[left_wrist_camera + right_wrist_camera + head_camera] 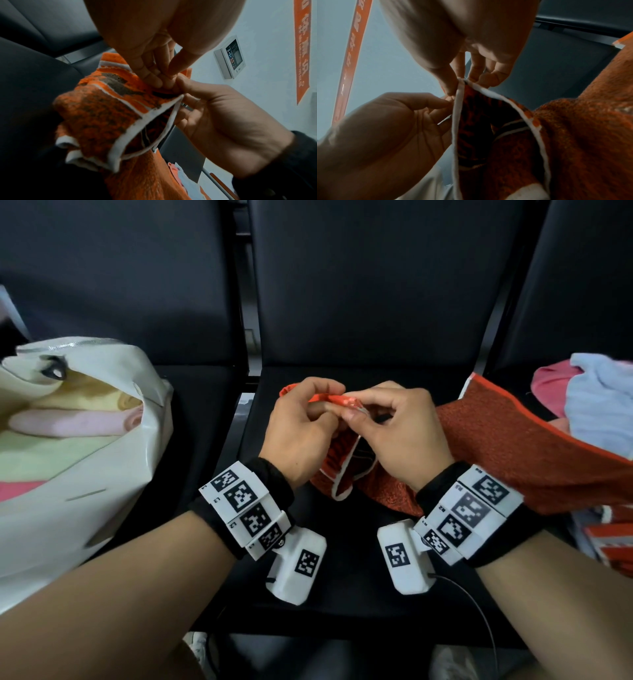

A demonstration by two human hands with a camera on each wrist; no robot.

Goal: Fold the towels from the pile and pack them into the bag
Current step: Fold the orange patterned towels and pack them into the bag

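An orange towel (pixel 496 446) with white trim drapes from the right seat onto the middle seat. Over the middle seat my left hand (pixel 325 405) and right hand (pixel 356 412) meet, each pinching the towel's hem at the same spot. In the left wrist view my left hand (pixel 159 77) pinches the patterned towel (pixel 102 115) from above. In the right wrist view my right hand (pixel 462 82) nips the white edge of the towel (pixel 573 135). A white bag (pixel 113 481) stands open on the left seat with folded pastel towels (pixel 75 422) inside. The pile (pixel 596 405) of pink and light-blue towels lies far right.
Three black padded seats (pixel 359 577) stand side by side with dark backrests behind and narrow gaps between them. A thin black cable (pixel 479 614) runs from my right wrist unit. A wall control panel (pixel 231 58) and an orange banner (pixel 302 47) show in the left wrist view.
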